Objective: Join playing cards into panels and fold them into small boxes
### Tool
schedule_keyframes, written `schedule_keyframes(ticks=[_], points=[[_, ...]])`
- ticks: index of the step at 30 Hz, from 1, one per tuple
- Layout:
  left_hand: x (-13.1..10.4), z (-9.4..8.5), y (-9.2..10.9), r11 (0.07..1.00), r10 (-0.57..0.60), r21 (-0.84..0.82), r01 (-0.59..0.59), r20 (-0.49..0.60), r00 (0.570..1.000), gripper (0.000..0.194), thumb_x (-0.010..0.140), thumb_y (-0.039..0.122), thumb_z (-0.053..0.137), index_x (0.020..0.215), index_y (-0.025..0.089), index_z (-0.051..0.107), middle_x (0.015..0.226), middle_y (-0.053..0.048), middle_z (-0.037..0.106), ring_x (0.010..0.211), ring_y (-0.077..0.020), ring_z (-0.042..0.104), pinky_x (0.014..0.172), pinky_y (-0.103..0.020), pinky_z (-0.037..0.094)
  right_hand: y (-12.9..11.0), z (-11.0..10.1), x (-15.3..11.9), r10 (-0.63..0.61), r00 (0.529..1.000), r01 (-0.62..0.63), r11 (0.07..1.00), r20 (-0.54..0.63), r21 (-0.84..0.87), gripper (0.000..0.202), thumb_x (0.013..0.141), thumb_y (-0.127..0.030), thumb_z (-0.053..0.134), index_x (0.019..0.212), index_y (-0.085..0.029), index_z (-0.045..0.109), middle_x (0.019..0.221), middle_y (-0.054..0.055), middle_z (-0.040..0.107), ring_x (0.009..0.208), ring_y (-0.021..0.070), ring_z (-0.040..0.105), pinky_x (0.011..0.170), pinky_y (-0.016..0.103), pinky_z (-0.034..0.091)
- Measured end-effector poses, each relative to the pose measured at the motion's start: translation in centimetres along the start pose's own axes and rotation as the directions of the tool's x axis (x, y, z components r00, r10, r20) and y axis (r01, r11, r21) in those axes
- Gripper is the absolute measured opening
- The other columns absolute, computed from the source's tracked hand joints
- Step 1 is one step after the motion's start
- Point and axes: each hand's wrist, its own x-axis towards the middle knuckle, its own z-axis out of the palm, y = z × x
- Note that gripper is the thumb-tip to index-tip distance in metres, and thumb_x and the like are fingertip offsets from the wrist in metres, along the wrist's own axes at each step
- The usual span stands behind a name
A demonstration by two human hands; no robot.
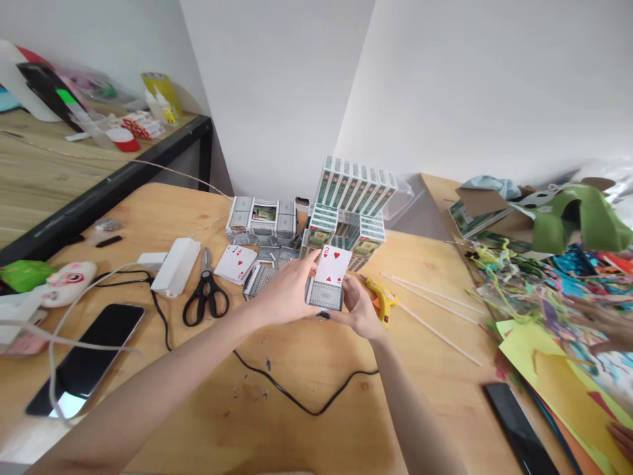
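Observation:
Between my hands is a piece made of grey-backed playing cards [326,297], with a face-up two of hearts [333,265] on its upper part. My left hand [291,287] grips its left side, and my right hand [361,307] holds the right side and lower edge. Just behind stand stacked green-and-white card boxes [356,188]. A grey box-like build of cards [263,221] sits at the back left, and another grey card piece [260,280] lies partly behind my left hand. To the left are a loose pile of cards [235,264] and black scissors [205,297].
A yellow glue gun [383,300] lies beside my right hand, with thin white sticks [440,333] further right. Its black cable [297,402] crosses the front. Phones [89,359] lie at both sides. Another person's hand [601,326] is among craft scraps at the right.

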Motion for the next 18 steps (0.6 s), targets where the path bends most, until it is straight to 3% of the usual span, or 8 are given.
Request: schedule_keyframes(ticks=[2,4,10,14,18], points=[[0.0,0.3,-0.2,1.000,0.004,-0.010,-0.004,-0.007,1.000,0.106,0.057,0.025,0.079,0.145,0.020,0.020,0.123,-0.011,0.060,0.112,-0.0300,0.055,0.095,-0.043,0.043,0.0,0.0,0.1,0.008,1.000,-0.008,1.000,-0.009,0.011,0.069,0.068,-0.030,0.081,0.127,-0.025,0.046,0.133,0.012,0.053,0.123,0.0260,0.052,0.105,0.046,0.041],[0.0,0.4,-0.3,1.000,-0.003,0.002,0.003,-0.021,1.000,0.102,0.056,0.024,0.080,0.142,0.020,0.025,0.120,-0.010,0.060,0.112,-0.0301,0.056,0.097,-0.044,0.042,-0.1,0.1,0.1,0.010,1.000,-0.010,1.000,-0.021,0.018,0.069,0.066,-0.030,0.082,0.126,-0.025,0.048,0.132,0.011,0.055,0.122,0.0263,0.052,0.105,0.046,0.041],[0.0,-0.1,-0.1,0.998,-0.017,0.063,0.018,-0.009,1.000,0.059,0.058,0.023,0.077,0.112,0.019,0.054,0.113,-0.009,0.060,0.109,-0.0288,0.057,0.094,-0.041,0.046,0.0,0.1,0.1,0.009,0.998,-0.008,1.000,-0.060,0.012,0.063,0.063,-0.032,0.084,0.119,-0.022,0.057,0.124,0.011,0.060,0.117,0.0283,0.056,0.104,0.048,0.041],[0.1,-0.5,0.1,0.997,-0.010,0.072,0.008,0.027,1.000,0.050,0.057,0.025,0.077,0.102,0.019,0.056,0.105,-0.006,0.063,0.101,-0.0268,0.059,0.089,-0.040,0.048,-0.2,0.0,-0.1,0.025,0.996,-0.027,0.999,-0.081,-0.031,0.065,0.060,-0.033,0.086,0.118,-0.022,0.059,0.118,0.010,0.062,0.114,0.0284,0.058,0.102,0.046,0.043],[0.4,-0.7,0.0,0.991,0.009,0.130,-0.018,0.068,0.998,0.047,0.057,0.029,0.076,0.097,0.019,0.056,0.103,-0.007,0.064,0.100,-0.0279,0.060,0.088,-0.040,0.048,-0.7,-0.5,-0.3,0.001,0.998,-0.011,0.983,-0.057,-0.182,0.058,0.063,-0.033,0.083,0.115,-0.020,0.062,0.118,0.011,0.063,0.114,0.0271,0.058,0.101,0.044,0.046]])
